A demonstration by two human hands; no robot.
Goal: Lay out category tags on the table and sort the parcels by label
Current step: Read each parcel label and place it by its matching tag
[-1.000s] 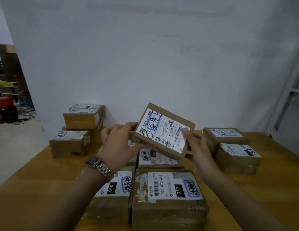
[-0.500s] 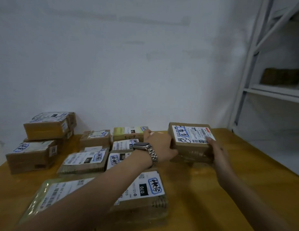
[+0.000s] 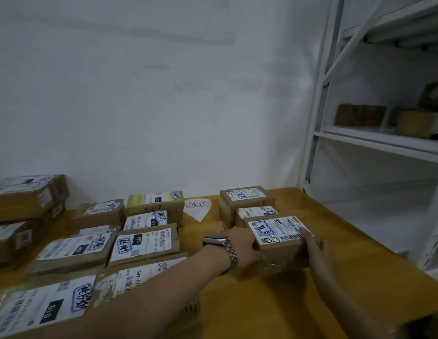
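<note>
Nearest the camera, at the lower left of the yellow wooden table (image 3: 262, 304), lies a flat brown cardboard parcel with a white "010" label (image 3: 42, 311), with more labelled parcels spread behind it. Further on, the left hand (image 3: 245, 243), with a metal wristwatch (image 3: 221, 242) on its wrist, and the right hand (image 3: 315, 247) clamp a small brown cardboard box labelled "8" (image 3: 278, 234) from either side, fingers curled round its edges. It sits in the right-hand group, just in front of 2 more labelled brown boxes (image 3: 246, 195). Beyond, a white handwritten paper tag (image 3: 197, 206) lies near the wall, and a white metal shelf rack (image 3: 374, 139) stands at the right.
</note>
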